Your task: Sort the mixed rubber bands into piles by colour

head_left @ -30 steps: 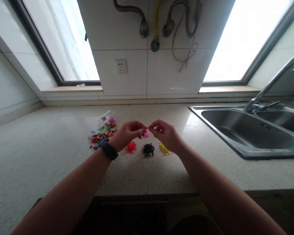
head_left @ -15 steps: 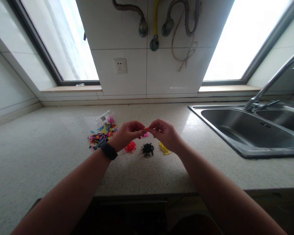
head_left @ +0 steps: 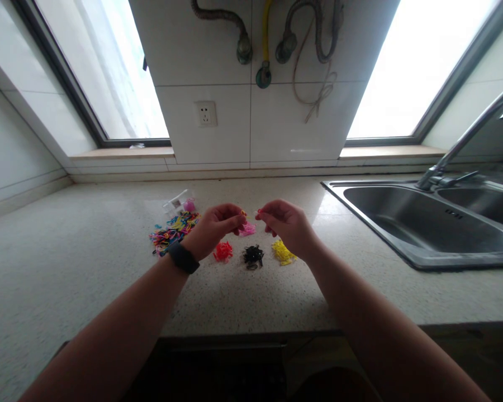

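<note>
My left hand (head_left: 220, 223), with a dark watch on its wrist, pinches a small yellow rubber band (head_left: 243, 214) between thumb and fingertips. Across a narrow gap, my right hand (head_left: 285, 223) is closed on a tiny red rubber band (head_left: 259, 211). Both hands hover over the counter. Below them lie small sorted piles: red bands (head_left: 223, 252), black bands (head_left: 253, 255), yellow bands (head_left: 282, 253) and pink bands (head_left: 247, 228). To the left of my left hand spreads a larger heap of mixed-colour bands (head_left: 171, 231), partly covered by that hand.
A clear plastic bag (head_left: 178, 200) with something pink in it rests behind the mixed heap. On the right, a steel sink (head_left: 419, 259) with a faucet (head_left: 456, 142) is set into the speckled counter (head_left: 109, 268). Pipes and a socket (head_left: 205, 113) are on the wall.
My hands were touching at the fingertips over the bands; now they are apart, each with a band. The yellow and pink piles show more fully.
</note>
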`<state>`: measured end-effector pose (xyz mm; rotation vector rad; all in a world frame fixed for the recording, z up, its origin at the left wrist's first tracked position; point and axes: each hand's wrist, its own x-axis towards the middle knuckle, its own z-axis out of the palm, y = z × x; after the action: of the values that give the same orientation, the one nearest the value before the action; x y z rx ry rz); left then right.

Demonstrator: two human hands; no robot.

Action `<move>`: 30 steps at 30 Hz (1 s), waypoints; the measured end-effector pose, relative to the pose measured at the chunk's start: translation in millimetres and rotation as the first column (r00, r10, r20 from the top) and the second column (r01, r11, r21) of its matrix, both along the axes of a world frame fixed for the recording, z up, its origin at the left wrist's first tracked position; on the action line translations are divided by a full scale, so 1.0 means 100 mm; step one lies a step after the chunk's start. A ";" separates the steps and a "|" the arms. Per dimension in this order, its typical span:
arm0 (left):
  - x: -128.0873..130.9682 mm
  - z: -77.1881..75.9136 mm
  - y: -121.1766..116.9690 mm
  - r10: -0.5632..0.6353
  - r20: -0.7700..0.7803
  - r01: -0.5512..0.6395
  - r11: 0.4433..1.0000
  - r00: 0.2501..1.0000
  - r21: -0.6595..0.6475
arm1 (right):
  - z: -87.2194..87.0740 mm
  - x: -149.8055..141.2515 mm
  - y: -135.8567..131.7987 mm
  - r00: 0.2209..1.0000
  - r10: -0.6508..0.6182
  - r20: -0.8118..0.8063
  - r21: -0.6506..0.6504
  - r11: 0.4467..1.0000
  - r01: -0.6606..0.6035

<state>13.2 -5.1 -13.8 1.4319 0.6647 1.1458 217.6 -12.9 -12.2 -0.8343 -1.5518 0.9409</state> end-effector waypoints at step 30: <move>-0.01 0.03 -0.03 -0.004 -0.018 0.006 0.997 1.000 0.071 | -0.02 -0.02 0.00 0.991 0.135 -0.015 -0.008 0.991 -0.135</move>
<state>12.4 -8.4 -11.1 1.5051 0.6380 1.1639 215.5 -13.0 -14.1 -0.7347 -1.6083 1.0502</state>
